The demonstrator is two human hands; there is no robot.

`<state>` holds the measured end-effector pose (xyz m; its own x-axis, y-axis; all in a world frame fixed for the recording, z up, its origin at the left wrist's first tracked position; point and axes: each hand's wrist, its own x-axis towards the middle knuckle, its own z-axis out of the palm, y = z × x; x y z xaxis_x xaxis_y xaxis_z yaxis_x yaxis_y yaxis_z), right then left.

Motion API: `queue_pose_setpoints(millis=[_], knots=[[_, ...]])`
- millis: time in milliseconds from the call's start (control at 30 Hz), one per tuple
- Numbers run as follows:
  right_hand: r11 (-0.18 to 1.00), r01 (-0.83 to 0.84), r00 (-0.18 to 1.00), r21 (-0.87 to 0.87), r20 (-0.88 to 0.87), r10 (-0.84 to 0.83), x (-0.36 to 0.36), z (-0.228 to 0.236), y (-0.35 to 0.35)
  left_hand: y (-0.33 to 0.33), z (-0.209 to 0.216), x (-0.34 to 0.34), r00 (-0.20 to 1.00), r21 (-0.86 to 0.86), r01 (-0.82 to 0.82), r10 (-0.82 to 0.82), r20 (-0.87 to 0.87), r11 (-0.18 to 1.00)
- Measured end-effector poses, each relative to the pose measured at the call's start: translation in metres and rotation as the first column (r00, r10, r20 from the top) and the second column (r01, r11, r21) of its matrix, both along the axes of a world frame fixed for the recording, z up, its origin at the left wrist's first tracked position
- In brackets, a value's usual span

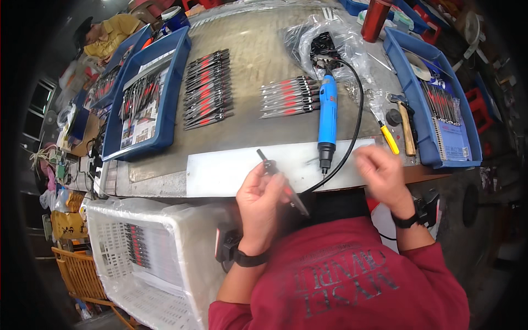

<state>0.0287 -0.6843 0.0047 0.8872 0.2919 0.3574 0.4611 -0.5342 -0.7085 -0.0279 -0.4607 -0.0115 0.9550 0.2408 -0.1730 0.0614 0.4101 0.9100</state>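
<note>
My left hand (259,198) is closed around a slender dark tool (295,199) with a red patch, tilted over the near edge of the table. One end of the tool sticks up past my fingers, and the other end points down toward my shirt. My right hand (380,173) is raised at the right with its fingers curled together; whether anything small is in them I cannot make out. Between my hands, a blue electric screwdriver (328,113) stands bit down above a white board (220,175), its black cord (360,104) looping to the right.
Similar tools lie in a long row (208,88) and a shorter row (290,98). Blue trays (179,82) flank the table. At right are a hammer (407,129), a yellow-handled tool (389,138) and a plastic bag (297,41). A white crate (181,231) stands at lower left.
</note>
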Motion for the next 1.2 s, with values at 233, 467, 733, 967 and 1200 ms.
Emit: queue_pose_setpoints(millis=[233, 467, 733, 967, 1200], knots=[[0.903, -0.395, 0.844, 0.169, -0.32, 0.43, -0.019, -0.001, 0.057, -0.012, 0.006, -0.001, 0.999, -0.055, 0.025, -0.024, 0.034, 0.998], [0.867, -0.206, 0.703, 0.454, -0.548, 0.454, -0.021, -0.001, 0.058, -0.013, 0.01, -0.003, 0.986, 0.003, 0.167, -0.167, -0.005, 0.986], [0.845, -0.181, 0.632, 0.504, -0.599, 0.492, -0.02, -0.003, 0.053, -0.007, 0.011, -0.007, 0.973, 0.191, 0.23, -0.227, -0.036, 0.954], [0.869, -0.26, 0.733, 0.42, -0.5, 0.461, -0.017, 0.002, 0.053, 0.001, 0.005, -0.012, 0.974, 0.241, 0.224, -0.224, -0.028, 0.944], [0.889, -0.32, 0.775, 0.329, -0.449, 0.445, -0.011, 0.012, 0.052, 0.008, 0.011, -0.012, 0.974, 0.271, 0.214, -0.225, 0.009, 0.938]])
